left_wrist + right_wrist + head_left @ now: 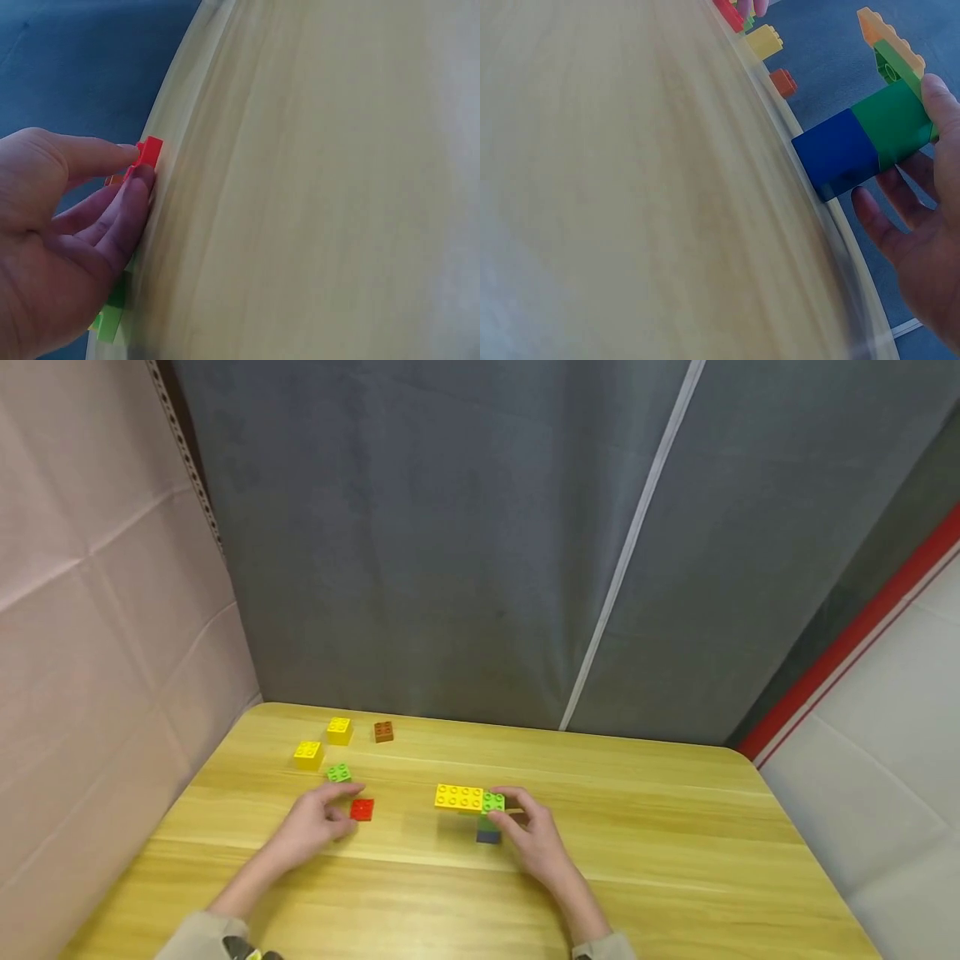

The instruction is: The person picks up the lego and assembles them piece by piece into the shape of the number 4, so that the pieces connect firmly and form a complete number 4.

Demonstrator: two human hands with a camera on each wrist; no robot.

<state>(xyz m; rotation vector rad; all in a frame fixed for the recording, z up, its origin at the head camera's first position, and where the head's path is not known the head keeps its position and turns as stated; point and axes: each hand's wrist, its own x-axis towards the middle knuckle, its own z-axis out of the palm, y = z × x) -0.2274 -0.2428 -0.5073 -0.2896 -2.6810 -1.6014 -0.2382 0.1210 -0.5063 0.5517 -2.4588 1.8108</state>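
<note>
My right hand (536,839) holds a stack of toy building bricks (862,139) by its upper end, thumb and fingers on opposite sides of the light green piece (492,802). In the right wrist view the stack shows a blue brick (836,154) at the bottom, a green brick (892,116) above it and light green over that. A long yellow brick (459,797) juts out to the left at the top. My left hand (311,827) is at a flat red brick (362,810) on the table, its thumb and index finger spread around it.
Beyond the left hand lie a light green brick (339,773), a yellow brick (308,755), another yellow brick (339,732) and a brown brick (383,732). The wooden table (637,860) ends at a grey curtain (450,568). A pale cloth wall (97,635) borders it on the left.
</note>
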